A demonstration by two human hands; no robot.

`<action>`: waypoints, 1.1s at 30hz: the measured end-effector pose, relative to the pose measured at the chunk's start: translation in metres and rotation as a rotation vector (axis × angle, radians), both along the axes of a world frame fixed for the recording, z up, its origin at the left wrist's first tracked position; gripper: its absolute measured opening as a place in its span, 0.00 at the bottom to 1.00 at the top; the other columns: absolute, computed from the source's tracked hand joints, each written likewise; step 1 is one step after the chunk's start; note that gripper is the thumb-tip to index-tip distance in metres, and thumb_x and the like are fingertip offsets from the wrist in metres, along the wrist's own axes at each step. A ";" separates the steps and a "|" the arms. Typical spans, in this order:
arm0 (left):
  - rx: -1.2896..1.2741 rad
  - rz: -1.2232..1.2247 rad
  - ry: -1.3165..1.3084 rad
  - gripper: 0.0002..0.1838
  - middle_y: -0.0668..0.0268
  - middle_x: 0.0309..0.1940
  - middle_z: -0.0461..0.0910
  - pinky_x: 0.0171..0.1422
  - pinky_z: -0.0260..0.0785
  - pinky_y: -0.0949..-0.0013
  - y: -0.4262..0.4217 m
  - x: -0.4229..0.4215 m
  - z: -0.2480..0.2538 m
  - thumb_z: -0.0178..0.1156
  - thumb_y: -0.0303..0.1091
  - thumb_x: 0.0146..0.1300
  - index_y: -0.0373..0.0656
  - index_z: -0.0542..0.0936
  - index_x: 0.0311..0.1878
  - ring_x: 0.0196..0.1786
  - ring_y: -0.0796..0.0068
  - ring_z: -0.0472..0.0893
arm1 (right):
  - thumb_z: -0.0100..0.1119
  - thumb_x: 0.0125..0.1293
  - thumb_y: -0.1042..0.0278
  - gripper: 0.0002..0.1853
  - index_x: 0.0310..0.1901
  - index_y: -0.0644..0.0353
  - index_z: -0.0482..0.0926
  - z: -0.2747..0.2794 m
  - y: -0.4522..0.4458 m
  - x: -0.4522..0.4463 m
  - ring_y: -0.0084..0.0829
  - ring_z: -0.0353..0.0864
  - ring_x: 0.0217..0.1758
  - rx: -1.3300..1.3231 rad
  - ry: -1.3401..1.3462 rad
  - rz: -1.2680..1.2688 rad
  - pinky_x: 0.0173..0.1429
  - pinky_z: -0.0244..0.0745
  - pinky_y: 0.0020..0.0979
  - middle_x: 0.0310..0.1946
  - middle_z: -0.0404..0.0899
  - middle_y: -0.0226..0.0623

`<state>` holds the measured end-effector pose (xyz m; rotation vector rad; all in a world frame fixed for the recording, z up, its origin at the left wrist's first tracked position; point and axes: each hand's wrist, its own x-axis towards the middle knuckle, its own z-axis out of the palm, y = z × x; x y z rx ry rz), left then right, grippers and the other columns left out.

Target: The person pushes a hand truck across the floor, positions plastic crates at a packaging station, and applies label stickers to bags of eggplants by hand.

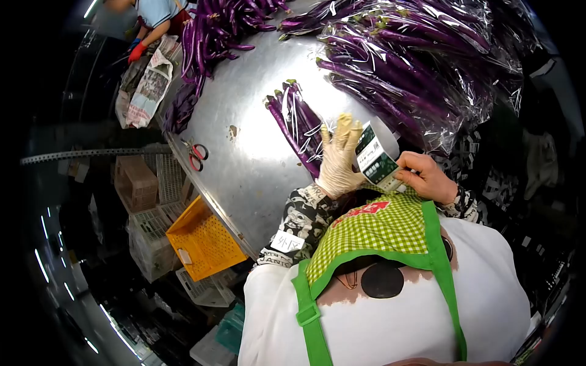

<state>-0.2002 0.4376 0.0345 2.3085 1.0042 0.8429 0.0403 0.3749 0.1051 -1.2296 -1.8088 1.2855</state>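
My left hand (342,158), in a pale glove, has its fingers stretched out beside a roll of green and white labels (375,157). My bare right hand (426,177) pinches the lower right edge of the labels with thumb and finger. Just left of my gloved hand, a bundle of purple eggplants (297,122) in clear plastic lies on the metal table (238,97). Whether the gloved palm touches the labels is hard to make out.
Many wrapped eggplants (397,67) are piled at the upper right, loose ones (207,36) at the upper left. Red-handled scissors (196,157) lie near the left edge. A yellow crate (204,241) stands below that edge. Another person's red-gloved hand (137,52) shows at the top left.
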 end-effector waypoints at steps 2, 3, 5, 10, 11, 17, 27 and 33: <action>-0.120 0.038 -0.235 0.42 0.52 0.67 0.70 0.80 0.33 0.42 -0.004 0.006 0.005 0.75 0.36 0.48 0.45 0.70 0.68 0.77 0.53 0.59 | 0.63 0.64 0.73 0.08 0.33 0.67 0.74 0.012 0.001 -0.003 0.28 0.72 0.30 -0.015 -0.014 0.088 0.34 0.66 0.32 0.27 0.72 0.40; -0.312 0.070 -0.521 0.26 0.54 0.57 0.79 0.79 0.47 0.50 -0.006 0.007 -0.004 0.71 0.27 0.52 0.42 0.79 0.57 0.70 0.56 0.70 | 0.64 0.64 0.73 0.08 0.33 0.67 0.75 0.015 0.001 -0.003 0.27 0.72 0.30 -0.044 -0.032 0.104 0.34 0.67 0.32 0.27 0.72 0.40; -0.621 0.124 -0.896 0.19 0.57 0.52 0.83 0.71 0.65 0.59 -0.012 0.009 0.009 0.68 0.20 0.54 0.40 0.81 0.51 0.63 0.63 0.77 | 0.65 0.64 0.72 0.09 0.33 0.67 0.75 0.019 0.000 -0.001 0.27 0.74 0.31 -0.102 -0.067 0.129 0.34 0.68 0.32 0.27 0.73 0.40; -0.636 0.048 -0.958 0.18 0.59 0.49 0.83 0.59 0.75 0.68 -0.035 0.004 0.034 0.69 0.20 0.54 0.38 0.81 0.50 0.52 0.70 0.82 | 0.70 0.60 0.72 0.27 0.57 0.66 0.68 0.019 0.009 -0.017 0.22 0.78 0.39 -0.157 0.062 -0.033 0.46 0.77 0.25 0.41 0.75 0.35; -0.536 0.039 -0.923 0.18 0.60 0.49 0.83 0.58 0.75 0.68 -0.036 0.003 0.038 0.70 0.20 0.54 0.38 0.81 0.50 0.52 0.70 0.82 | 0.71 0.60 0.73 0.30 0.60 0.68 0.65 0.017 0.014 -0.025 0.22 0.78 0.40 -0.238 0.270 -0.116 0.47 0.77 0.23 0.41 0.74 0.35; -0.615 0.123 -1.093 0.22 0.59 0.52 0.81 0.56 0.77 0.70 -0.043 0.002 0.051 0.70 0.21 0.55 0.38 0.79 0.54 0.50 0.72 0.82 | 0.65 0.64 0.78 0.26 0.62 0.69 0.66 0.034 0.023 -0.059 0.14 0.73 0.35 -0.246 0.409 -0.075 0.39 0.71 0.18 0.32 0.73 0.28; -0.778 0.203 -1.125 0.12 0.63 0.46 0.84 0.53 0.77 0.72 -0.053 -0.005 0.048 0.67 0.23 0.60 0.40 0.83 0.48 0.46 0.77 0.83 | 0.64 0.65 0.77 0.23 0.60 0.68 0.72 0.029 0.021 -0.067 0.13 0.70 0.33 -0.209 0.373 -0.077 0.38 0.69 0.18 0.31 0.71 0.24; -0.840 0.195 -1.162 0.05 0.67 0.38 0.85 0.44 0.77 0.77 -0.057 -0.003 0.045 0.65 0.24 0.63 0.40 0.83 0.42 0.39 0.82 0.82 | 0.64 0.66 0.71 0.12 0.48 0.67 0.81 0.030 0.026 -0.071 0.14 0.75 0.35 -0.220 0.241 -0.086 0.39 0.72 0.20 0.33 0.78 0.28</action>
